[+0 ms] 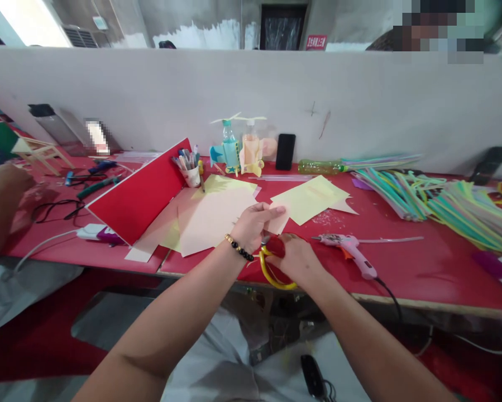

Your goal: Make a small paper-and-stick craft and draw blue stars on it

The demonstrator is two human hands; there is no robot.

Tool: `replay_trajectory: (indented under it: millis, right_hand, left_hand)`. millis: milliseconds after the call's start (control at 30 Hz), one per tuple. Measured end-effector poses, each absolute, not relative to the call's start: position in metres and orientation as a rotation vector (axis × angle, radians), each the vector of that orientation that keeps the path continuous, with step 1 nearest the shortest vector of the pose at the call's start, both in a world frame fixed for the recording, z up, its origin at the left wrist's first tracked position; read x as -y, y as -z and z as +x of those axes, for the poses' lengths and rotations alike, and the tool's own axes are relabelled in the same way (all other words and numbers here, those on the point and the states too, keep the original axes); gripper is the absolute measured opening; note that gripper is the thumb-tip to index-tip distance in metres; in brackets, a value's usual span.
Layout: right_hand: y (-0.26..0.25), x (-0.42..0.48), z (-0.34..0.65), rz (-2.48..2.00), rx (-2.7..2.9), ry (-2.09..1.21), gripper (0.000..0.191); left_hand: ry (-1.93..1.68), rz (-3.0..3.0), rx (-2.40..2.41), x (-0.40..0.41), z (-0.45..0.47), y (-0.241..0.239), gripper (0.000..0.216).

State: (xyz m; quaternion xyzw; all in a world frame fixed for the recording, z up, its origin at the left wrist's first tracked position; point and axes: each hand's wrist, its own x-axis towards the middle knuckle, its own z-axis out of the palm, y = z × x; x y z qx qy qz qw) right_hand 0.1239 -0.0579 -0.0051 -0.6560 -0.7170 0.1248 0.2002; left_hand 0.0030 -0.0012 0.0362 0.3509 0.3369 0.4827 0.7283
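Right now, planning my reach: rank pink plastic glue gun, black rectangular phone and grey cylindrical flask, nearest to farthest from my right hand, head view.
1. Pink glue gun, right of the right hand.
2. Black phone, back centre.
3. Grey flask, far left back.

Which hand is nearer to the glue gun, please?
Right. The right hand, gripping the scissors, sits just left of the glue gun; the left hand, holding paper, is farther left.

Matt pale paper piece (278,222); glossy yellow plastic scissors (271,271); smooth red tabletop (422,262); pink plastic glue gun (351,251).
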Motion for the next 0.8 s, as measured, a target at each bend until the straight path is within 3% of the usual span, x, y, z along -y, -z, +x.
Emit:
replay_trajectory:
  millis: [200,400,600,800]
  right_hand:
    - [-0.009,0.041,0.151,-1.702,1.925,-0.415,0.030]
    - [-0.022,0.015,0.181,-1.443,1.343,-0.715,0.030]
    - [-0.013,-0.003,0.185,-1.452,1.215,-0.689,0.026]
    - [-0.039,-0.017,0.209,-1.497,1.245,-0.744,0.024]
  left_hand:
    - [-1.026,0.751,-0.721,-0.032,0.025,-0.024,0.046]
    - [-0.810,0.852,-0.669,-0.046,0.044,-0.002,0.047]
    - [-0.781,0.826,-0.671,-0.047,0.036,-0.001,0.038]
    - [-0.851,0.740,-0.736,-0.053,0.026,-0.008,0.031]
